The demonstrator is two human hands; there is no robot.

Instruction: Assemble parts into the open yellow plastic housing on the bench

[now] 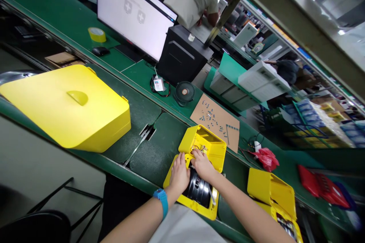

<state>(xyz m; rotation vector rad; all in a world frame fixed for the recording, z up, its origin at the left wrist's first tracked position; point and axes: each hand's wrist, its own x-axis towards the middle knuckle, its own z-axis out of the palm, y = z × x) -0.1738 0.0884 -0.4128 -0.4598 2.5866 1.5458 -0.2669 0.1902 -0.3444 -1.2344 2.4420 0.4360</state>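
Left hand (179,174), right hand (203,164): we are clamping both grips on an open yellow housing (201,140), black cylinder (198,190) still uncovered.

The left hand (179,174), wearing a blue wristband (162,202), and the right hand (202,165) rested on an open yellow plastic housing (203,140) on a green conveyor belt (145,159). A black ribbed cylinder (198,189) sat in the housing just below them.
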